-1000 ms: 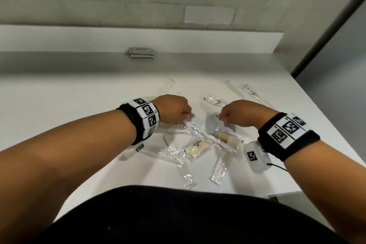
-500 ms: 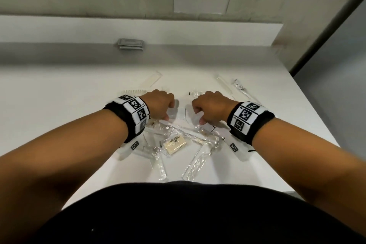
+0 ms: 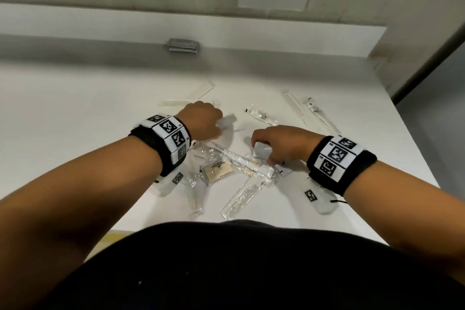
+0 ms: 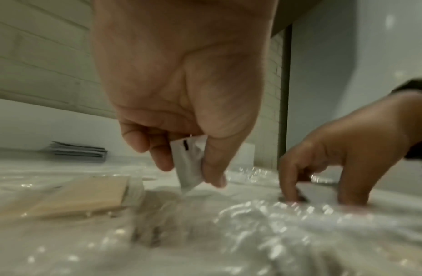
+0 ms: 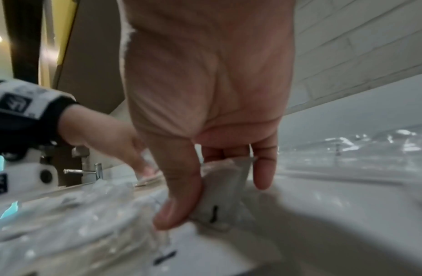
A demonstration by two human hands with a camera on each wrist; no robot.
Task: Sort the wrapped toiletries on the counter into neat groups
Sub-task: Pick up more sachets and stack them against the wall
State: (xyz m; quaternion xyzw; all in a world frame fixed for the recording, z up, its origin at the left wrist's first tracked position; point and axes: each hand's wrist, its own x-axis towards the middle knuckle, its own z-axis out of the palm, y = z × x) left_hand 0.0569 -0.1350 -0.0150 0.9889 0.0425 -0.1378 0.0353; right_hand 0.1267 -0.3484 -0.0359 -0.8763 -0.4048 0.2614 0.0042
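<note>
Compared with the frame half a second earlier, both hands have drawn apart from the middle of the frame, each carrying a small white sachet away from the pile. The white surface fills the centre of the head view; a stack of grey packets lies at its far edge, upper centre. Most of the work appears to remain: a tangle of clear-wrapped toiletries still overlaps at lower centre, among them a tan soap bar and a long wrapped comb. Loose pieces lie further off: two pale combs at upper centre-left, and a comb and wrapped toothbrush at upper right, suggesting groups only begun. The left hand sits left of centre, its fingers pinching a left sachet just above the surface. The right hand, right of centre, pinches a right sachet between thumb and fingers, touching the surface beside the pile.
</note>
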